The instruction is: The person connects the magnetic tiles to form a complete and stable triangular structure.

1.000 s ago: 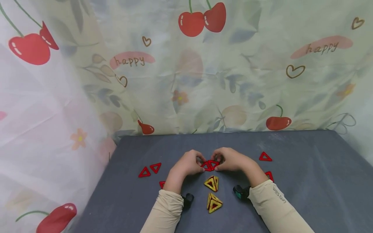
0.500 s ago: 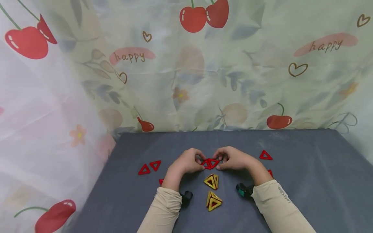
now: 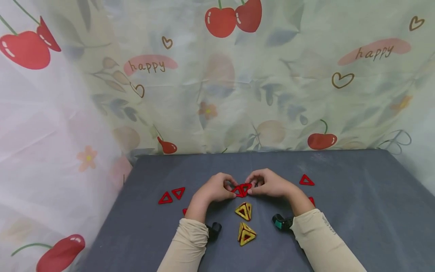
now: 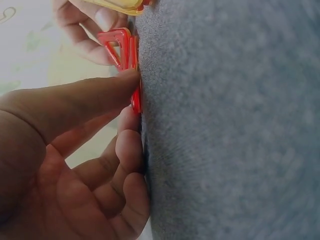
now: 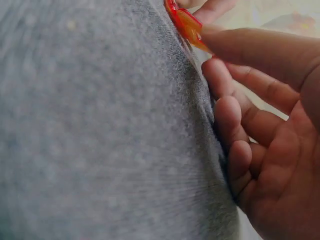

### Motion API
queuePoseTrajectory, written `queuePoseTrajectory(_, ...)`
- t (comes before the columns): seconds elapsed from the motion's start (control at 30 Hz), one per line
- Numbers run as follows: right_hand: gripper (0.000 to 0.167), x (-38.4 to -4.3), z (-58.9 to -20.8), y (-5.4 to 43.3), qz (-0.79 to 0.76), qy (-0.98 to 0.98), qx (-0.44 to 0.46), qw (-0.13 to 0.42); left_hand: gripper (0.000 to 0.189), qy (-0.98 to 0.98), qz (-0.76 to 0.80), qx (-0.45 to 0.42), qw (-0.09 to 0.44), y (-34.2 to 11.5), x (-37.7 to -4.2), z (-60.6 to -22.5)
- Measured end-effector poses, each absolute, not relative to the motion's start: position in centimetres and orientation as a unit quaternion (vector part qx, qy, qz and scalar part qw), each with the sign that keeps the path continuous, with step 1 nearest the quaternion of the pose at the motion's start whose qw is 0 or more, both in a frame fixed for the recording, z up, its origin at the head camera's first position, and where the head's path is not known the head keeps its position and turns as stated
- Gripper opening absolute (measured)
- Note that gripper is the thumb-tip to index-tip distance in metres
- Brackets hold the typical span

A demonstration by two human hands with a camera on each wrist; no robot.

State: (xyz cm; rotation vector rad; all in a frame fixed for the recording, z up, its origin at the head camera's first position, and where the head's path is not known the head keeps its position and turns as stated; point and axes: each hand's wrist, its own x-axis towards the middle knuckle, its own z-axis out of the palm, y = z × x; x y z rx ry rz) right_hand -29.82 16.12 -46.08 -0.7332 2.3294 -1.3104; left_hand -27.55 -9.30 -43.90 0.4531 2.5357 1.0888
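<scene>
Two red triangular frame tiles meet edge to edge at the middle of the table. My left hand (image 3: pixel 215 187) pinches the left red triangle (image 3: pixel 237 192), thumb on top; in the left wrist view that tile (image 4: pixel 136 102) lies low at the cloth. My right hand (image 3: pixel 272 184) pinches the right red triangle (image 3: pixel 246 187) between thumb and fingers. That tile (image 4: pixel 120 40) leans up off the table in the left wrist view. Nearer me stand two yellow triangle pieces, an upper one (image 3: pixel 244 211) and a lower one (image 3: pixel 246 234), each with several faces showing.
Loose red triangles lie left, one (image 3: pixel 165 198) beside another (image 3: pixel 178 192), with a third (image 3: pixel 185 212) partly behind my left forearm. At right are a red triangle (image 3: pixel 307 180) and one (image 3: pixel 312 201) half hidden by my right forearm. A patterned curtain (image 3: pixel 217 94) hangs behind the grey table (image 3: pixel 357 211).
The head view has shifted slightly. Both hands keep hold of the two red triangles, and the right one looks a little more tilted. The yellow pieces stay where they were.
</scene>
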Motion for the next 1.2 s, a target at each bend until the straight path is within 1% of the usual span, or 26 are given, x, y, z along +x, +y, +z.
queuePoseTrajectory(0.2, 0.027, -29.7, -46.4, 16.5, -0.515, 0.806, -0.223, 0.187, 0.032, 0.894, 0.382, 0.161, 0.172, -9.5, -27.6, -44.0)
queuePoseTrajectory(0.83, 0.026, -29.4, -46.4, 16.2, -0.528, 0.802, -0.217, 0.177, 0.031, 0.896, 0.373, 0.174, 0.168, -9.3, -27.5, -44.3)
queuePoseTrajectory(0.97, 0.024, -29.5, -46.6, 15.9, -0.534, 0.798, -0.227, 0.161, 0.029, 0.897, 0.373, 0.171, 0.165, -9.3, -27.6, -44.4)
queuePoseTrajectory(1.2, 0.020, -29.3, -46.4, 14.9, -0.541, 0.798, -0.230, 0.130, 0.024, 0.899, 0.379, 0.167, 0.142, -9.2, -27.6, -44.3)
